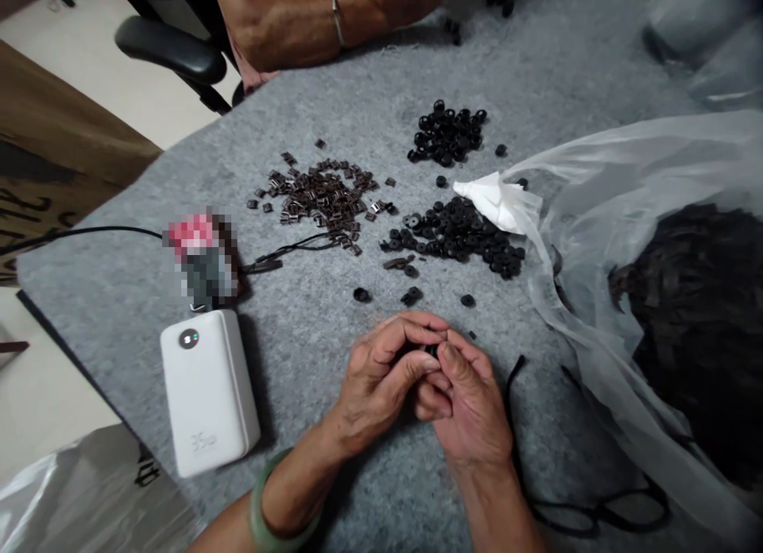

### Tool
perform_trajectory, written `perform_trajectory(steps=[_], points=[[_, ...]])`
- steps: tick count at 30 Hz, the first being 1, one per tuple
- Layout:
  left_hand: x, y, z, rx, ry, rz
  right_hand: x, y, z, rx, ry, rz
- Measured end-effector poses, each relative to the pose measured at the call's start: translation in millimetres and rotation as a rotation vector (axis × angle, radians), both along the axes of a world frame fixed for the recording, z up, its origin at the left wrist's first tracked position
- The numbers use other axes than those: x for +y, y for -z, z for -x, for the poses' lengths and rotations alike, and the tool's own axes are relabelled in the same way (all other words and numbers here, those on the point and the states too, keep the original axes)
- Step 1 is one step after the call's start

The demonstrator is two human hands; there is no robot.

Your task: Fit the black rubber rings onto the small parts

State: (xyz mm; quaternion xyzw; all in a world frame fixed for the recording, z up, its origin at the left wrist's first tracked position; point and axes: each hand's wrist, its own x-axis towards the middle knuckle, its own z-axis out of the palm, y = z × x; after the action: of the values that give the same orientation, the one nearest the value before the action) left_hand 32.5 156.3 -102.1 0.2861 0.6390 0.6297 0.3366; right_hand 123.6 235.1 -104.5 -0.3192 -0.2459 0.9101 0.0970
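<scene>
My left hand [381, 378] and my right hand [474, 394] meet at the fingertips above the grey felt table [298, 330]. Between them they pinch a small black part [431, 350], mostly covered by the fingers. Just beyond the hands lie a few loose black pieces, among them a round cap [361, 295] and a small disc [467, 300]. Farther off is a pile of black discs [462, 231], with black ring-shaped caps [447, 132] heaped behind it. To their left spreads a pile of small brown metal clips [325, 195].
A white power bank [208, 394] and a blurred cabled object [206, 255] stand at left. On the right are a clear plastic bag [572, 338] with dark pieces and black glasses [632, 509]. Another person's forearm [298, 25] rests on the far edge.
</scene>
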Motion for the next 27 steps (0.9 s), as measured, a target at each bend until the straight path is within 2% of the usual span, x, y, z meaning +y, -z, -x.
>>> perform_trajectory(steps=[5,11,13,21,27], points=[[2,0.2,-1,-0.028,-0.009,-0.007,-7,1.8,-1,-0.007,0.015,-0.030],[6,1.9,-3,-0.292,0.007,0.068,-10,7.5,6,-0.075,0.112,-0.061],[7,1.9,-2,-0.303,-0.012,0.081,-8,7.4,9,-0.073,0.102,-0.049],[4,5.5,6,0.076,-0.016,-0.042,2,7.7,3,-0.021,0.061,-0.053],[2,4.9,9,0.348,-0.005,-0.097,7,8.4,-1,-0.059,0.063,-0.150]])
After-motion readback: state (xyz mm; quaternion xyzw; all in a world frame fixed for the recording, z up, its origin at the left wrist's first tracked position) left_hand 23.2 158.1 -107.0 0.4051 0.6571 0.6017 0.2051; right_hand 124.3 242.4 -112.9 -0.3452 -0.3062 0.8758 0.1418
